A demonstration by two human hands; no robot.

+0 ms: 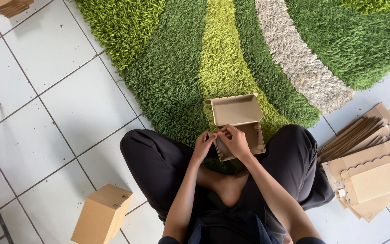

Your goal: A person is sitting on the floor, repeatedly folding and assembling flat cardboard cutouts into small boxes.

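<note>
**Both hands at the near-left corner of a half-folded cardboard box**

A small brown cardboard box (240, 126) sits in the person's lap, over the crossed legs, with its far part above the green rug (177, 81). Its lid, with a wavy edge, stands open and leans toward the far side, so the hollow inside shows. The left hand (203, 143) and the right hand (235, 141) meet at the box's near-left corner. The fingers of both are curled in and pinch the cardboard there, the left on the corner's outer side, the right over the box's near wall. The fingertips of the two hands touch or almost touch; which flap each one grips cannot be made out.

The person sits cross-legged in black trousers (154, 167), a bare foot (229, 187) showing between the knees, half on the rug and half on the white tiled floor (46, 113). The rug is shaggy, with curved bands of dark green, light green and beige.

To the right, near the person's knee, lies a loose pile of flat cardboard sheets (371, 171), not yet folded, some with the same wavy edge. To the near left on the tiles stands a closed box (101, 216), tilted on the floor. At the far left corner another stack of cardboard (10, 6) is cut off by the edge of the view.
</note>
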